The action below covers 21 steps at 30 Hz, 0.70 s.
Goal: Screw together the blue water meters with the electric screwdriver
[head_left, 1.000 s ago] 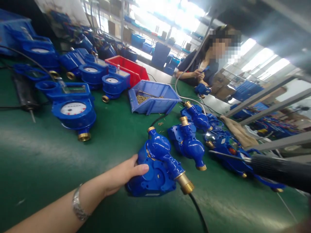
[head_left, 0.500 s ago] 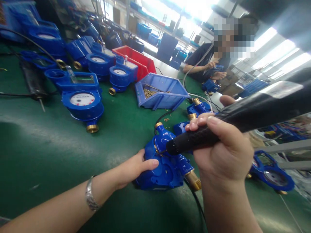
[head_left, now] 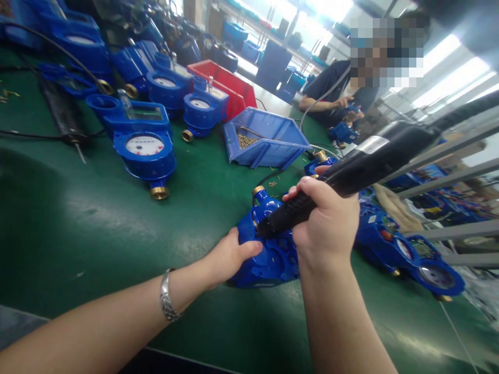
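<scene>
A blue water meter [head_left: 268,262] with a brass threaded end lies on the green bench top, tilted with its open housing towards me. My left hand [head_left: 234,254] grips its left side, the thumb over the edge and the other fingers hidden. In my right hand [head_left: 325,215] is a black electric screwdriver [head_left: 356,163], held at a slant with a cable at its upper end. Its tip meets the meter's housing close to my left thumb; the bit and any screw there are hidden.
Behind the meter stands a blue bin [head_left: 268,140] of small brass screws, beside a red bin [head_left: 222,85]. Finished-looking meters [head_left: 144,150] stand at left, near a second screwdriver [head_left: 64,117]. More meters [head_left: 436,275] lie at right. A co-worker [head_left: 331,98] handles a blue part across the bench.
The screwdriver has moved down and closer to the meter, its tip now pressed into the housing where the bit showed before. My left hand keeps its hold. The whole view has shifted slightly.
</scene>
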Each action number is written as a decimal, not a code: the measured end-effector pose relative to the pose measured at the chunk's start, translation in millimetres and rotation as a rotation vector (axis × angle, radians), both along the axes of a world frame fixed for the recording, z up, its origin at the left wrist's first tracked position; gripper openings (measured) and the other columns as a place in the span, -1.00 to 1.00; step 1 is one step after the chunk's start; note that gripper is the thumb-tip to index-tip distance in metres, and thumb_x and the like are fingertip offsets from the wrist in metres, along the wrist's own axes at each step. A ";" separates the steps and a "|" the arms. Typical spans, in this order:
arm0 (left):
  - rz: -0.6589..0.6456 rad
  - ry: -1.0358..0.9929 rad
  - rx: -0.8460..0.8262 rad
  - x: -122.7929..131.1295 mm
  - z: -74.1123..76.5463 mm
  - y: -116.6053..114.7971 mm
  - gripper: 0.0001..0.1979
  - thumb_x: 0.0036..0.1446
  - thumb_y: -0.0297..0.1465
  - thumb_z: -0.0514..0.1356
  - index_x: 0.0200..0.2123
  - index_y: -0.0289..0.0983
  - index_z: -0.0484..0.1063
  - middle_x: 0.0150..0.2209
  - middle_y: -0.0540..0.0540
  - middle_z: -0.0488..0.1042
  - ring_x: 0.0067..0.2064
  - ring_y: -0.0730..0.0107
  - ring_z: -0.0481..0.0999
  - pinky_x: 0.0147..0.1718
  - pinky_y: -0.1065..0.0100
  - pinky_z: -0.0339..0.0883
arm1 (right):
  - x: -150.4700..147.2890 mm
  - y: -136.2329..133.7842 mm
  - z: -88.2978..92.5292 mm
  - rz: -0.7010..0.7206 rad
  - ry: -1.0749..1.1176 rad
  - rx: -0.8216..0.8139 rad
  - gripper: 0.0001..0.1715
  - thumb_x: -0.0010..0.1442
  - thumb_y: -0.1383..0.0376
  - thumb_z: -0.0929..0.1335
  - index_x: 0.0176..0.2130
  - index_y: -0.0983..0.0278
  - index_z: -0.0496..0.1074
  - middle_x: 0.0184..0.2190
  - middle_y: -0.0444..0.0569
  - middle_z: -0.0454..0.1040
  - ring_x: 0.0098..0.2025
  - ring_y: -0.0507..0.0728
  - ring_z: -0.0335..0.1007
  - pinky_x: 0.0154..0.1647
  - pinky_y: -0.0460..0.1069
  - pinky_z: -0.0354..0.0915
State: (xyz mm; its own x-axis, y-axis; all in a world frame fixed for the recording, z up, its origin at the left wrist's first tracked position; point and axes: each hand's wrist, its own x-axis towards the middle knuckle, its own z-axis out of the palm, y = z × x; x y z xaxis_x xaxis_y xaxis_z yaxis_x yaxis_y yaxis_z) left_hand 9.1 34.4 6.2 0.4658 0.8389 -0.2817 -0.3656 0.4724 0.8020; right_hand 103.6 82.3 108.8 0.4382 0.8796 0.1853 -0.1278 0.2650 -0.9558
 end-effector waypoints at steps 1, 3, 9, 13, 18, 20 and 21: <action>0.005 0.002 0.006 0.2 -0.6 -0.3 -0.34 -0.13 -0.21 0.24 0.05 -0.40 0.28 0.02 -0.29 0.44 0.05 -0.08 0.39 -0.09 0.12 0.35 | -1.3 0.2 -1.9 -0.010 0.000 0.014 -0.67 -0.24 0.48 0.37 -0.43 0.25 0.19 -0.69 -0.29 0.28 -0.68 0.01 0.25 -0.65 -0.08 0.23; 0.012 0.016 0.022 0.5 -1.6 -0.7 -0.37 -0.11 -0.23 0.23 0.05 -0.39 0.29 0.00 -0.29 0.45 0.03 -0.07 0.41 -0.09 0.11 0.35 | -2.7 0.6 -4.0 -0.014 -0.001 0.026 -0.67 -0.25 0.49 0.35 -0.45 0.25 0.17 -0.70 -0.29 0.27 -0.69 0.01 0.23 -0.66 -0.08 0.22; 0.027 0.081 0.054 1.1 -4.5 -0.2 -0.42 -0.12 -0.25 0.20 0.00 -0.40 0.34 -0.09 -0.26 0.51 -0.09 -0.01 0.49 -0.13 0.13 0.36 | -3.6 1.5 -8.4 -0.019 -0.026 0.019 -0.68 -0.27 0.49 0.34 -0.48 0.24 0.15 -0.70 -0.29 0.27 -0.69 0.01 0.24 -0.66 -0.08 0.22; 0.037 0.104 0.078 0.1 -7.3 -0.1 -0.43 -0.13 -0.23 0.20 -0.03 -0.38 0.37 -0.12 -0.23 0.52 -0.12 0.02 0.49 -0.14 0.15 0.36 | -4.4 2.4 -10.7 -0.011 -0.046 0.009 -0.71 -0.25 0.47 0.32 -0.48 0.23 0.14 -0.72 -0.32 0.27 -0.70 -0.01 0.23 -0.66 -0.09 0.23; 0.035 0.114 0.075 -0.2 -7.9 -0.4 -0.42 -0.14 -0.24 0.19 -0.02 -0.40 0.36 -0.10 -0.25 0.51 -0.09 0.00 0.47 -0.13 0.13 0.35 | -5.7 0.1 -9.8 -0.002 -0.045 0.023 -0.71 -0.24 0.48 0.31 -0.48 0.23 0.14 -0.73 -0.30 0.28 -0.69 0.00 0.24 -0.65 -0.09 0.24; 0.033 0.107 0.056 -0.4 -6.4 -0.2 -0.42 -0.15 -0.24 0.20 -0.02 -0.40 0.36 -0.11 -0.25 0.51 -0.10 0.00 0.48 -0.13 0.13 0.35 | -5.5 -0.8 -11.3 -0.001 -0.038 0.024 -0.71 -0.24 0.48 0.31 -0.46 0.24 0.15 -0.74 -0.30 0.29 -0.70 0.01 0.24 -0.66 -0.09 0.23; 0.030 0.101 0.042 -0.7 -5.5 0.1 -0.41 -0.16 -0.24 0.20 -0.02 -0.40 0.35 -0.11 -0.25 0.51 -0.10 0.01 0.48 -0.14 0.13 0.35 | -5.1 -0.5 -12.5 -0.004 -0.034 0.021 -0.71 -0.24 0.48 0.31 -0.45 0.24 0.16 -0.74 -0.30 0.29 -0.70 0.01 0.24 -0.66 -0.09 0.23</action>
State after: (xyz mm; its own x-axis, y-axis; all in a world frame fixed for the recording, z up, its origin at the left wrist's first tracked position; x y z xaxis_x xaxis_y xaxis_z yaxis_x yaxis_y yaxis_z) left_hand 8.4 34.5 0.7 0.4110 0.8643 -0.2901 -0.2959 0.4274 0.8542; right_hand 98.5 81.8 96.2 0.4348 0.8735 0.2188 -0.0946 0.2859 -0.9536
